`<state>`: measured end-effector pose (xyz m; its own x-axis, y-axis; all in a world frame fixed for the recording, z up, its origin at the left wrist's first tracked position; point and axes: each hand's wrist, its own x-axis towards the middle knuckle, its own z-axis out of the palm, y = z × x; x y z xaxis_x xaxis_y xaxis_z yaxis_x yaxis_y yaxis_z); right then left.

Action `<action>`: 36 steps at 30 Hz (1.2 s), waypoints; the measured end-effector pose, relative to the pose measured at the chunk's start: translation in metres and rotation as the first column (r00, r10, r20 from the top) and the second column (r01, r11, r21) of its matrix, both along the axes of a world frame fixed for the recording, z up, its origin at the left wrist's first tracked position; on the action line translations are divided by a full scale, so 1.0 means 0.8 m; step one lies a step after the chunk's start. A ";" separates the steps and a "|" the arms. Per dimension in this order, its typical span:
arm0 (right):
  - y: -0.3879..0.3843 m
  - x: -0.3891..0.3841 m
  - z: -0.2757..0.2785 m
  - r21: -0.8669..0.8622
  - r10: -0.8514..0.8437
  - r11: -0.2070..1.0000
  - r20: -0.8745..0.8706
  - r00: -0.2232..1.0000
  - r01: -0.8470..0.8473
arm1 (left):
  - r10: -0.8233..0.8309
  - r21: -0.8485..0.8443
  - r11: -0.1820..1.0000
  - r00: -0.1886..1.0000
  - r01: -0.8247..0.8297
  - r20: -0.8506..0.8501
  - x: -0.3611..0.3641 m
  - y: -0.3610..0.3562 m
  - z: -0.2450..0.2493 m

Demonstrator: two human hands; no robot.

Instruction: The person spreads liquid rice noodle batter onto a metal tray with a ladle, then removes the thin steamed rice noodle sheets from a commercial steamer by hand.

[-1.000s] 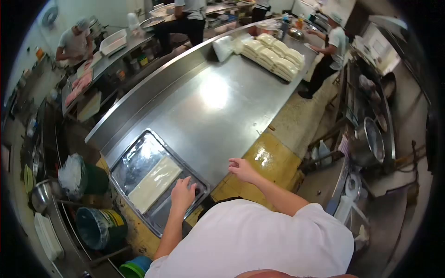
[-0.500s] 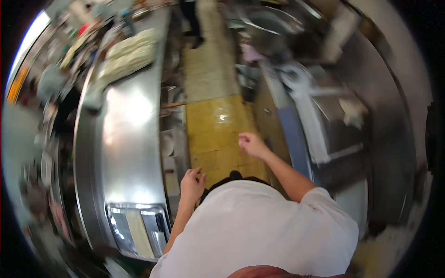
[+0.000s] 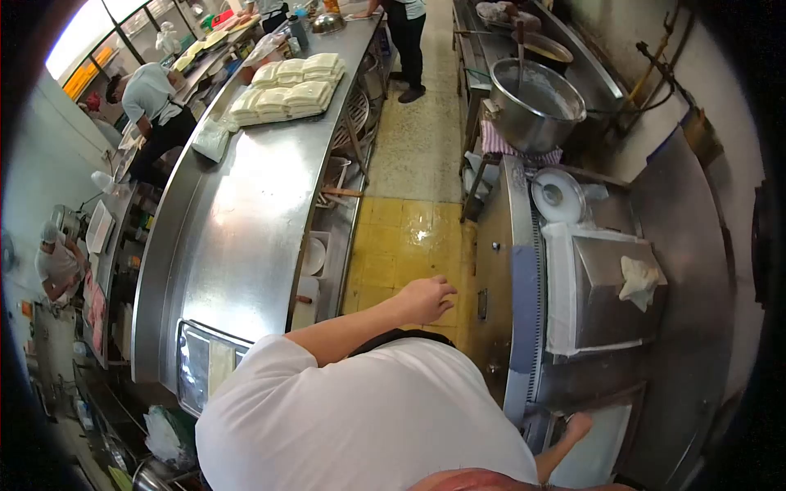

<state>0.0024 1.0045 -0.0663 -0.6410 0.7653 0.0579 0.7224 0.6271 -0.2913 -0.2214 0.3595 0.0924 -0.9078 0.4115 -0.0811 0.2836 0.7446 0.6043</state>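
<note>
My left hand is in front of my body above the yellow floor, its fingers loosely bent and apart, holding nothing. Low on the right, my right hand is closed at the stainless-steel counter's inner edge, beside a dark metal recess and a pale flat surface. What its fingers hold, if anything, is hidden. Farther along that counter stands a metal box-like cover with a crumpled cloth on it and white cloth along its side. A round lid lies beyond.
A large steel pot stands farther up on the right. On the left, a steel table bears stacked pale packets and a tray. A wet yellow floor aisle runs between. Several people work at the far left and ahead.
My body has turned right. My right hand has gone from above the floor to the right-hand counter and closed there. My left hand has swung across in front of my body.
</note>
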 end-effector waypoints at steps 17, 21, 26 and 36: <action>-0.207 -0.197 0.118 -0.952 -0.452 -0.081 -0.231 0.862 -0.297 | 0.279 0.265 0.891 0.904 -0.370 0.324 -0.024 -0.140 -0.069; -0.501 -0.343 0.160 -0.885 0.054 -0.406 -0.271 0.961 -0.227 | 0.192 0.436 0.530 0.604 -0.727 0.774 -0.045 -0.156 -0.072; -0.804 -0.368 0.180 -0.720 0.712 -0.302 -0.606 0.354 -0.625 | -0.134 0.557 0.001 0.552 -0.830 0.823 -0.107 -0.179 -0.138; -0.836 -0.442 0.178 -0.062 0.998 0.034 0.050 0.031 -0.998 | -0.438 0.657 -0.283 0.704 -0.699 0.560 -0.092 -0.291 -0.009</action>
